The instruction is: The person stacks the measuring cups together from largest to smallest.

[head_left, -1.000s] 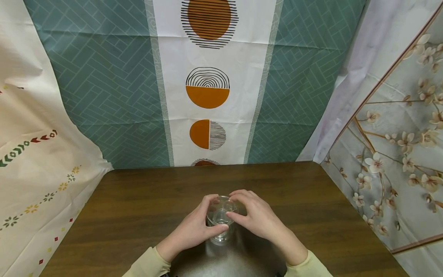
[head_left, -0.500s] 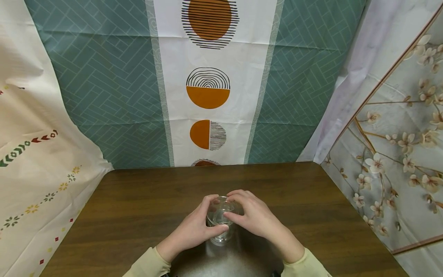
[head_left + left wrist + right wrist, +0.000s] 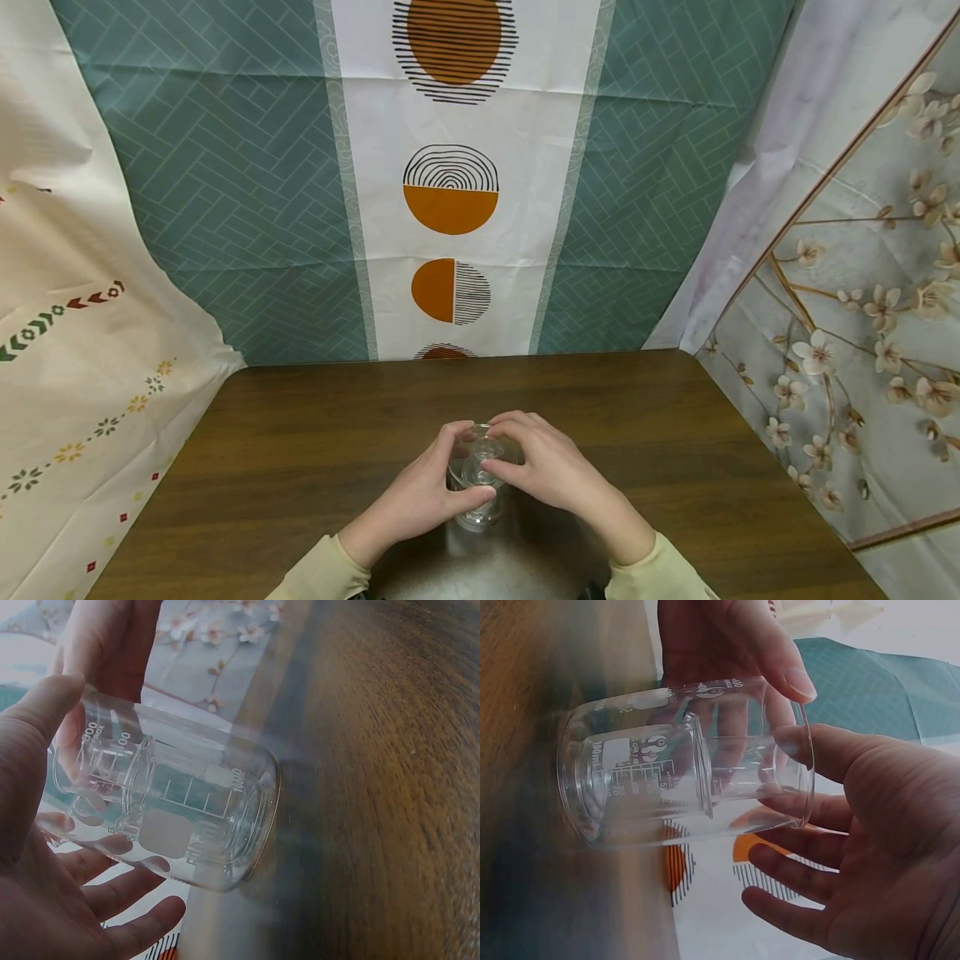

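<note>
A large clear glass beaker with white markings stands upright on the table. My left hand grips it from the left, thumb at the near side and fingers round the far side. Inside it, at the bottom, sits a smaller beaker marked 100 ml. Above that one, within the big beaker's mouth, a still smaller clear glass vessel shows. My right hand reaches over the rim from the right and pinches this small vessel between thumb and forefinger; its other fingers spread outside the large beaker's wall.
Brown wood-grain table lies under the beakers, with a shiny dark patch at its near edge. A green and white patterned cloth hangs behind. Cream cloth borders the left, floral cloth the right.
My right hand has shifted slightly to the left over the large beaker's mouth, taking the small glass vessel with it. My left hand and the large beaker have stayed put.
</note>
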The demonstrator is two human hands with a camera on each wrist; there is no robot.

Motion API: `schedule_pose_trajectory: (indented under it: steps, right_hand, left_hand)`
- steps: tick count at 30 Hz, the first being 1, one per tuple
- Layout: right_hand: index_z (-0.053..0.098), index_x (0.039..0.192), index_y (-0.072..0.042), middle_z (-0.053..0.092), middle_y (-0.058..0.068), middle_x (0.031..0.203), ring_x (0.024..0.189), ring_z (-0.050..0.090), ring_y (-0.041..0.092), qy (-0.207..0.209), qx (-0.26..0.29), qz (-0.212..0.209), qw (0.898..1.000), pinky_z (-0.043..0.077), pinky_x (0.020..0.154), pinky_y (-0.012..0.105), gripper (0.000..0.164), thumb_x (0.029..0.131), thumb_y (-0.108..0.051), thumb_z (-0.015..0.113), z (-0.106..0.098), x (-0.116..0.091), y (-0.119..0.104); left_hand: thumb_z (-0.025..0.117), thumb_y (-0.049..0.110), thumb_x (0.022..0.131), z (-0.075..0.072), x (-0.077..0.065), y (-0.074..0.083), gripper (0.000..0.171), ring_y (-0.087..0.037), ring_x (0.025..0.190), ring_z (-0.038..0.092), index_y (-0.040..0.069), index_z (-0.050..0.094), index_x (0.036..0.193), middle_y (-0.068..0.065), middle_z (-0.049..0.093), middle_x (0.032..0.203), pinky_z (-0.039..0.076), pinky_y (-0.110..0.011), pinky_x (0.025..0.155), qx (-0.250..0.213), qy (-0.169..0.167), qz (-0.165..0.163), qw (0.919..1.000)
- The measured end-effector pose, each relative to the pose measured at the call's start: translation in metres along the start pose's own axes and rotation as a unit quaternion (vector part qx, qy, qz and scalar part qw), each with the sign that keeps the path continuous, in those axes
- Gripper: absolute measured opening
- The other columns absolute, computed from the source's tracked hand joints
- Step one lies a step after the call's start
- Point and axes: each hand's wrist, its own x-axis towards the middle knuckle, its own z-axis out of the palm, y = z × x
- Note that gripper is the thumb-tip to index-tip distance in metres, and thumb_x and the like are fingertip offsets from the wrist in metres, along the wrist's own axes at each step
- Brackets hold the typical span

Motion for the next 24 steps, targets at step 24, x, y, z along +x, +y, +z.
schedule_pose_trajectory:
  steps: [24]
  right_hand:
    - [0.078,0.127,-0.014,0.071,-0.003,0.137,0.131,0.064,0.023,0.002,0.016,0.003,1.000,0.055,0.106,0.053,0.036,0.101,-0.038,0.084,0.0040,0.0001,0.0020]
  left_hand:
    - [0.082,0.064,0.094,0.0014,0.0003,-0.0004,0.087,-0.025,0.135,0.059,0.028,0.037,0.160,0.001,0.057,0.153,0.052,-0.059,0.103,0.005,0.005,0.003,1.0000]
